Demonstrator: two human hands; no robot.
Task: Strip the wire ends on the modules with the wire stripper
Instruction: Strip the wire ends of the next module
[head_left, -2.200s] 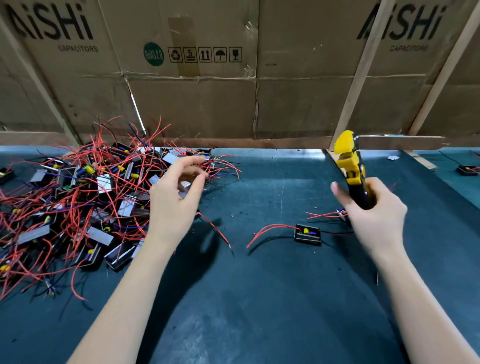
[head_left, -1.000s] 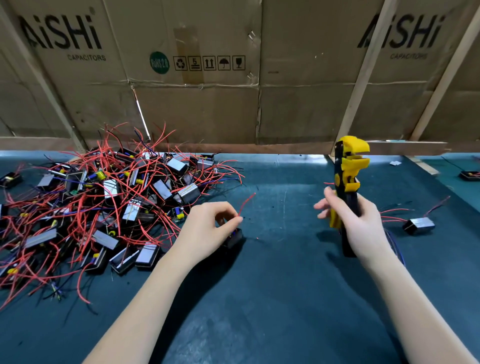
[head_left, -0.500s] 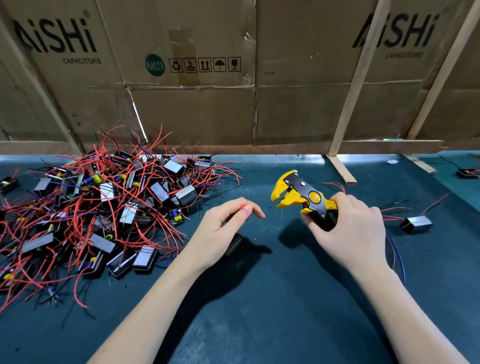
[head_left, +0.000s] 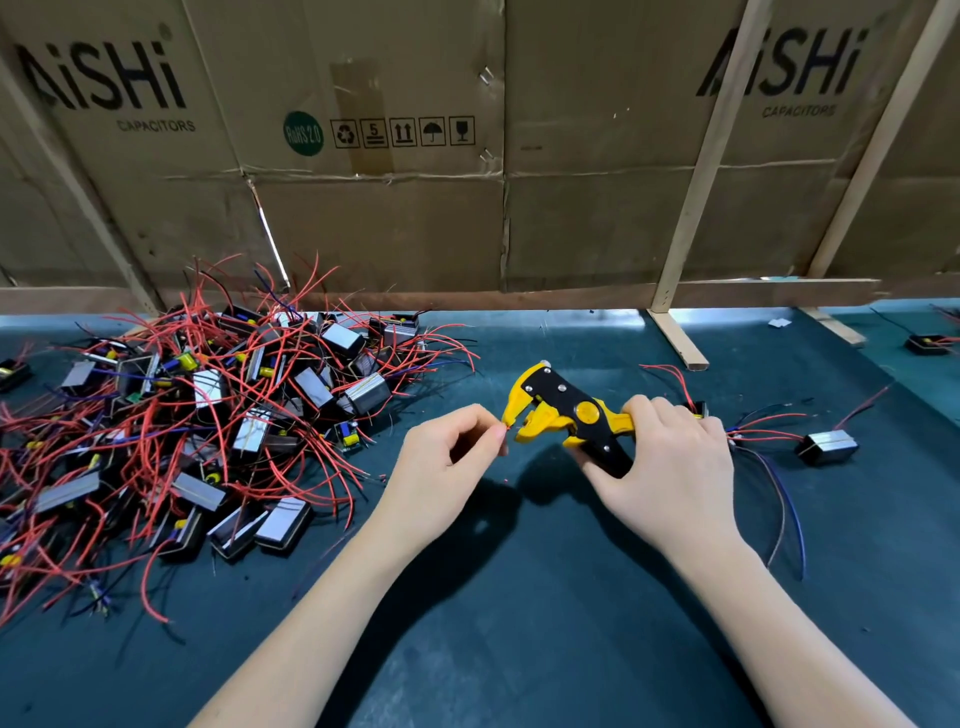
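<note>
Dozens of modules (head_left: 208, 415) with red wires lie heaped at the desk's left, apparently still waiting, while only a few (head_left: 826, 447) sit apart at the right, perhaps already stripped; most of the job looks undone. The left hand (head_left: 441, 467) pinches a red wire end (head_left: 505, 427) between its fingers (head_left: 488, 431) at the mouth of the yellow wire stripper (head_left: 566, 415), whose handles the right hand (head_left: 670, 467) grips. Dark green matting covers the desk (head_left: 519, 623); flattened cardboard boxes (head_left: 389, 156) and wooden battens form the backdrop.
</note>
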